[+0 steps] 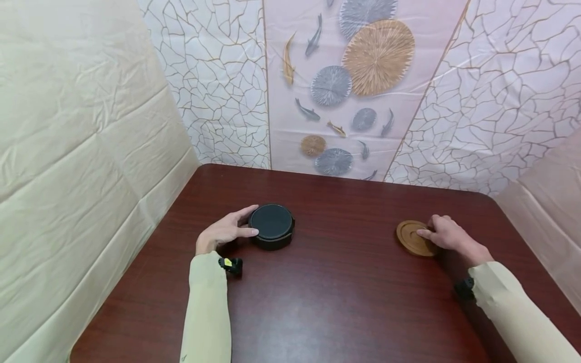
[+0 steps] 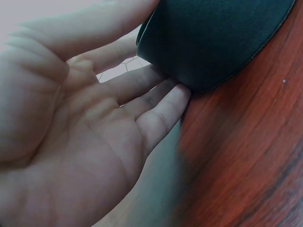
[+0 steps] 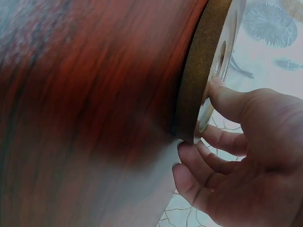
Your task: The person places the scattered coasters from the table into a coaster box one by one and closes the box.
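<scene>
On the table's left half sits a low, round black leather-look case (image 1: 271,222) with a flat top. My left hand (image 1: 225,231) grips its left side, thumb at the near rim and forefinger round the far rim. Close up in the left wrist view, the other fingertips touch the foot of the case's side wall (image 2: 199,47). Far to the right, a round brown wooden coaster (image 1: 410,237) with ring grooves lies on the table. My right hand (image 1: 447,234) pinches its right edge, thumb on the top face and fingers at the rim; the right wrist view shows its thick edge (image 3: 201,66).
Both hands work over a dark red-brown wooden table (image 1: 327,292) with rounded corners. A patterned cloth backdrop (image 1: 227,91) hangs behind it, and a cream cloth wall (image 1: 81,151) runs along the left side. Each wrist carries a small black camera (image 1: 233,265).
</scene>
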The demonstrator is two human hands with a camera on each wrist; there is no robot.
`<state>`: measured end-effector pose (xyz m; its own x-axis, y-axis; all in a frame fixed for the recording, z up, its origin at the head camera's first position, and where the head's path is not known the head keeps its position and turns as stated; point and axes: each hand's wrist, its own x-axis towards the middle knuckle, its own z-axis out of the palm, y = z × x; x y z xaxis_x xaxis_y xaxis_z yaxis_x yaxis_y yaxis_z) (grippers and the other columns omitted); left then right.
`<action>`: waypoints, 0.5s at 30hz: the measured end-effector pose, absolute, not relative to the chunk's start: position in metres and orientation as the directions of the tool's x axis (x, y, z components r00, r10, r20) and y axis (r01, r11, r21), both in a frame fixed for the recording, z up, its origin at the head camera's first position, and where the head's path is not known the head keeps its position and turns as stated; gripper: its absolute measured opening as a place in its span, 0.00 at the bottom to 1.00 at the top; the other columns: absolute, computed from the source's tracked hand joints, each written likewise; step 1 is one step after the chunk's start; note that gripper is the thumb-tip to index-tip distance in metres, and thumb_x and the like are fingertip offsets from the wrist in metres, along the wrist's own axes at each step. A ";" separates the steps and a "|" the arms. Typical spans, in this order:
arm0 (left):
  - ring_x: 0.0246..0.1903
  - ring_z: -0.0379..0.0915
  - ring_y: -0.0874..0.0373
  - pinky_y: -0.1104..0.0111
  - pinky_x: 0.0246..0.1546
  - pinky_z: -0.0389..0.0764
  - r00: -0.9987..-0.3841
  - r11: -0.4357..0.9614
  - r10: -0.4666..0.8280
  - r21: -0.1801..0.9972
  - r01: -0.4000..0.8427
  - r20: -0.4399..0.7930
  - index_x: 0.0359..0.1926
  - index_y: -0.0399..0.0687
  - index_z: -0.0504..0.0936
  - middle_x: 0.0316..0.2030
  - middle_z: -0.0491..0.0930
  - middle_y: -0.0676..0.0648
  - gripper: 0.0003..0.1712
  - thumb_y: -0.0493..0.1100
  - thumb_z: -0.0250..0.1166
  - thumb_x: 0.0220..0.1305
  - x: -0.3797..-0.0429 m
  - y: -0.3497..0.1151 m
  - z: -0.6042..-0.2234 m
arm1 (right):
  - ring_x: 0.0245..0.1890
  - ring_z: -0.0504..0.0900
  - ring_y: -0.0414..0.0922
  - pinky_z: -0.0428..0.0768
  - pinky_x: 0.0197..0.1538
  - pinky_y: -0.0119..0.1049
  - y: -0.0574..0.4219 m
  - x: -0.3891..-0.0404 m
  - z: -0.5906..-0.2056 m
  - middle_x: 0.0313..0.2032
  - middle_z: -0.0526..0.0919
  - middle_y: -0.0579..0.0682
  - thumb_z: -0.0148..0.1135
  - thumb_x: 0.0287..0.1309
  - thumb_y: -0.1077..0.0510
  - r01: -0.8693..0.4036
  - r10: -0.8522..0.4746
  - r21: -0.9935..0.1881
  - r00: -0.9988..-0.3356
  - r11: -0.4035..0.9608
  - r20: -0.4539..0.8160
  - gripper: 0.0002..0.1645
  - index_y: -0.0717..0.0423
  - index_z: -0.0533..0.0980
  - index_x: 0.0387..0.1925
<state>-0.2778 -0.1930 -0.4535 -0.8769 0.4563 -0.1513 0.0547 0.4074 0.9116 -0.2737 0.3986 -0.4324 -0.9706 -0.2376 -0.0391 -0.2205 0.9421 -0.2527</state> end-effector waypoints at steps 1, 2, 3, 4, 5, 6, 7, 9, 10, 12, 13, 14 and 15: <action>0.75 0.51 0.50 0.50 0.73 0.55 -0.877 0.408 0.456 0.911 0.054 -0.152 0.77 0.58 0.53 0.74 0.58 0.49 0.49 0.48 0.70 0.60 -0.278 -0.193 -0.453 | 0.17 0.66 0.42 0.64 0.24 0.35 0.398 -0.273 -0.432 0.16 0.67 0.46 0.62 0.65 0.50 -0.220 -0.235 -0.249 -0.971 0.943 -0.034 0.22 0.59 0.69 0.21; 0.75 0.51 0.50 0.50 0.73 0.55 -0.877 0.407 0.456 0.912 0.054 -0.152 0.77 0.59 0.54 0.74 0.58 0.49 0.49 0.48 0.70 0.60 -0.278 -0.193 -0.453 | 0.17 0.65 0.43 0.64 0.24 0.35 0.398 -0.273 -0.432 0.16 0.66 0.46 0.62 0.65 0.50 -0.216 -0.231 -0.244 -0.972 0.945 -0.033 0.22 0.59 0.69 0.20; 0.75 0.51 0.50 0.50 0.73 0.55 -0.877 0.408 0.455 0.911 0.053 -0.153 0.77 0.59 0.54 0.74 0.58 0.49 0.49 0.48 0.70 0.60 -0.278 -0.193 -0.454 | 0.18 0.66 0.44 0.64 0.24 0.35 0.398 -0.273 -0.431 0.16 0.66 0.47 0.61 0.65 0.50 -0.208 -0.223 -0.240 -0.974 0.948 -0.035 0.23 0.59 0.68 0.21; 0.75 0.51 0.50 0.50 0.73 0.55 -0.877 0.407 0.456 0.912 0.052 -0.153 0.77 0.59 0.54 0.74 0.58 0.49 0.49 0.48 0.70 0.60 -0.278 -0.193 -0.454 | 0.20 0.67 0.46 0.65 0.25 0.37 0.397 -0.273 -0.430 0.18 0.67 0.49 0.61 0.66 0.49 -0.199 -0.213 -0.238 -0.976 0.951 -0.037 0.22 0.59 0.68 0.22; 0.75 0.51 0.50 0.50 0.73 0.55 -0.876 0.404 0.457 0.913 0.050 -0.154 0.77 0.60 0.54 0.74 0.58 0.49 0.49 0.48 0.70 0.60 -0.278 -0.193 -0.454 | 0.22 0.68 0.48 0.67 0.26 0.39 0.397 -0.272 -0.430 0.20 0.68 0.51 0.60 0.66 0.49 -0.185 -0.200 -0.231 -0.979 0.955 -0.041 0.22 0.60 0.68 0.24; 0.75 0.51 0.50 0.50 0.73 0.55 -0.877 0.403 0.456 0.914 0.048 -0.154 0.77 0.60 0.54 0.74 0.58 0.49 0.49 0.48 0.70 0.60 -0.278 -0.193 -0.454 | 0.25 0.70 0.50 0.68 0.27 0.41 0.396 -0.272 -0.429 0.23 0.69 0.54 0.59 0.67 0.48 -0.173 -0.187 -0.225 -0.981 0.959 -0.042 0.22 0.62 0.68 0.27; 0.75 0.51 0.50 0.50 0.73 0.55 -0.877 0.401 0.454 0.915 0.046 -0.155 0.77 0.60 0.54 0.74 0.58 0.50 0.49 0.47 0.70 0.60 -0.278 -0.193 -0.454 | 0.27 0.70 0.52 0.69 0.28 0.43 0.396 -0.271 -0.427 0.25 0.70 0.56 0.58 0.67 0.47 -0.162 -0.176 -0.218 -0.984 0.962 -0.043 0.23 0.62 0.68 0.29; 0.75 0.50 0.51 0.50 0.74 0.55 -0.878 0.397 0.452 0.917 0.039 -0.158 0.76 0.61 0.55 0.74 0.58 0.50 0.48 0.47 0.70 0.60 -0.278 -0.193 -0.454 | 0.30 0.72 0.55 0.71 0.29 0.46 0.393 -0.269 -0.424 0.27 0.72 0.58 0.57 0.67 0.46 -0.144 -0.155 -0.212 -0.987 0.967 -0.040 0.23 0.63 0.66 0.33; 0.75 0.50 0.51 0.50 0.74 0.55 -0.878 0.395 0.451 0.918 0.036 -0.160 0.76 0.61 0.55 0.74 0.58 0.50 0.48 0.47 0.70 0.60 -0.278 -0.194 -0.453 | 0.30 0.73 0.56 0.71 0.29 0.47 0.392 -0.268 -0.423 0.28 0.72 0.59 0.57 0.67 0.46 -0.137 -0.148 -0.210 -0.988 0.968 -0.037 0.23 0.63 0.65 0.34; 0.75 0.50 0.51 0.51 0.74 0.55 -0.879 0.395 0.447 0.918 0.031 -0.163 0.76 0.62 0.55 0.74 0.58 0.50 0.48 0.47 0.71 0.59 -0.278 -0.194 -0.453 | 0.28 0.75 0.57 0.71 0.27 0.48 0.389 -0.266 -0.419 0.27 0.73 0.58 0.57 0.67 0.45 -0.135 -0.143 -0.205 -0.990 0.969 -0.022 0.23 0.62 0.64 0.36; 0.75 0.51 0.51 0.51 0.74 0.55 -0.880 0.395 0.446 0.918 0.029 -0.164 0.76 0.63 0.55 0.74 0.58 0.50 0.48 0.47 0.71 0.59 -0.278 -0.194 -0.453 | 0.27 0.76 0.57 0.71 0.26 0.48 0.386 -0.265 -0.417 0.26 0.73 0.58 0.57 0.67 0.46 -0.137 -0.142 -0.203 -0.990 0.970 -0.010 0.22 0.61 0.63 0.35; 0.75 0.51 0.51 0.51 0.74 0.55 -0.879 0.394 0.447 0.919 0.028 -0.165 0.76 0.63 0.55 0.74 0.58 0.50 0.48 0.47 0.71 0.59 -0.277 -0.194 -0.453 | 0.27 0.77 0.58 0.71 0.25 0.48 0.385 -0.265 -0.416 0.25 0.74 0.57 0.57 0.67 0.45 -0.140 -0.142 -0.199 -0.990 0.970 0.005 0.23 0.60 0.63 0.35; 0.75 0.51 0.51 0.51 0.74 0.55 -0.879 0.393 0.448 0.919 0.028 -0.165 0.76 0.63 0.55 0.74 0.58 0.50 0.48 0.47 0.71 0.59 -0.277 -0.194 -0.453 | 0.26 0.77 0.57 0.70 0.24 0.48 0.383 -0.264 -0.414 0.24 0.73 0.57 0.58 0.67 0.45 -0.142 -0.140 -0.194 -0.990 0.971 0.022 0.23 0.60 0.62 0.35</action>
